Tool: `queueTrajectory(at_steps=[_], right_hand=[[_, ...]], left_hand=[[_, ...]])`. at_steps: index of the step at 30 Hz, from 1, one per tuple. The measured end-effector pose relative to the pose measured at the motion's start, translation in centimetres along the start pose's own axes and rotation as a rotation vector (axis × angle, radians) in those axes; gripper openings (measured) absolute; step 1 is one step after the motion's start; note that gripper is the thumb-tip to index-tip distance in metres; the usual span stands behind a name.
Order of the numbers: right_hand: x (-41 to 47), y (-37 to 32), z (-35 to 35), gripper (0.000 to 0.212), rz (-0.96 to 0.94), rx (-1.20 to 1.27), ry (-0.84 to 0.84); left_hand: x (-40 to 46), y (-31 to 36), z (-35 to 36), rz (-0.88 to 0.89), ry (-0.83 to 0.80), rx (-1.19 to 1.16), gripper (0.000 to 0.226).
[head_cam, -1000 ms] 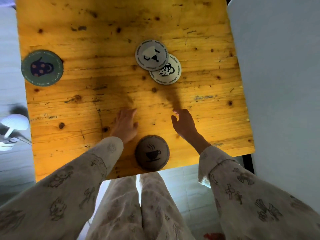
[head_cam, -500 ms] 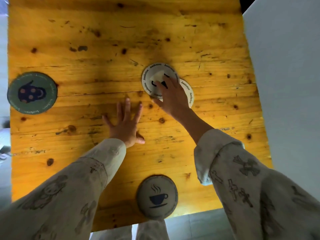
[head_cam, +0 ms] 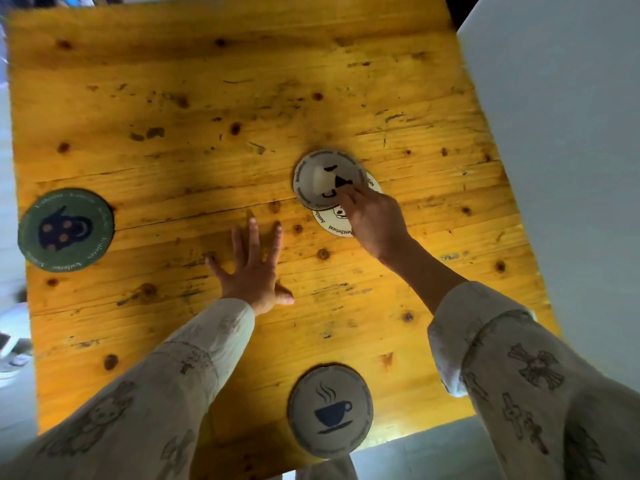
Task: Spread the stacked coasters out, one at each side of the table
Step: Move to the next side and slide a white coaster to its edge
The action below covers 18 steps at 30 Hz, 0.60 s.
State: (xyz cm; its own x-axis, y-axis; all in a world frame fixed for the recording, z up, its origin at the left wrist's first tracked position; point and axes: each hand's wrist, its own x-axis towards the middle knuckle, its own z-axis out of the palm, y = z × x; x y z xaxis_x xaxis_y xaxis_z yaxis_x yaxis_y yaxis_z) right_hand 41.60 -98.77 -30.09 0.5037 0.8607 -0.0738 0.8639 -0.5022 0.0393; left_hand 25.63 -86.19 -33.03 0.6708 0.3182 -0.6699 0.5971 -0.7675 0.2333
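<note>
The grey coaster (head_cam: 323, 174) with the black cup print lies a little right of the counter's middle, overlapping the white coaster (head_cam: 332, 221) beneath it, which pokes out toward me and to the right. My right hand (head_cam: 375, 223) rests over both, fingertips (head_cam: 344, 195) pressing the grey one's near edge, fingers loosely curled, not pinching anything I can make out. Half a second ago the hand covered more of the grey coaster; now its print shows almost whole, and the pair sits slightly more offset. A second ago this hand was back near the counter's front edge.

My left hand (head_cam: 254, 271) lies flat on the bare wood just left of the pair, fingers spread wide, thumb out to the right, much as it was half a second ago.

The dark green coaster (head_cam: 65, 230) sits at the left edge of the counter (head_cam: 173, 116). The grey coffee-cup coaster (head_cam: 330, 410) sits at the near edge, between my patterned sleeves (head_cam: 519, 382). A pale wall (head_cam: 561, 133) borders the counter's right side.
</note>
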Motion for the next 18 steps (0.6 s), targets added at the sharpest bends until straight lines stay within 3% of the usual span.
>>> queueTrajectory(at_steps=[3, 5, 8, 11, 18], right_hand=[[-2.1, 2.0, 0.1, 0.040, 0.052, 0.070, 0.063], [-3.3, 3.7, 0.1, 0.039, 0.056, 0.090, 0.112], [-5.2, 6.4, 0.3, 0.040, 0.062, 0.118, 0.175], [-7.5, 9.4, 0.6, 0.042, 0.100, 0.135, 0.179], [-11.9, 16.5, 2.3, 0.039, 0.216, 0.021, 0.123]], left_hand=[[-0.2, 0.2, -0.2, -0.027, -0.004, 0.027, 0.123], [-0.2, 1.8, -0.1, -0.024, 0.029, 0.019, 0.111], [0.3, 6.3, 0.4, 0.126, 0.154, -0.037, 0.087], [0.8, 11.6, 1.5, 0.285, 0.196, 0.005, 0.080], [4.0, 18.8, 2.7, 0.459, 0.271, 0.217, 0.066]])
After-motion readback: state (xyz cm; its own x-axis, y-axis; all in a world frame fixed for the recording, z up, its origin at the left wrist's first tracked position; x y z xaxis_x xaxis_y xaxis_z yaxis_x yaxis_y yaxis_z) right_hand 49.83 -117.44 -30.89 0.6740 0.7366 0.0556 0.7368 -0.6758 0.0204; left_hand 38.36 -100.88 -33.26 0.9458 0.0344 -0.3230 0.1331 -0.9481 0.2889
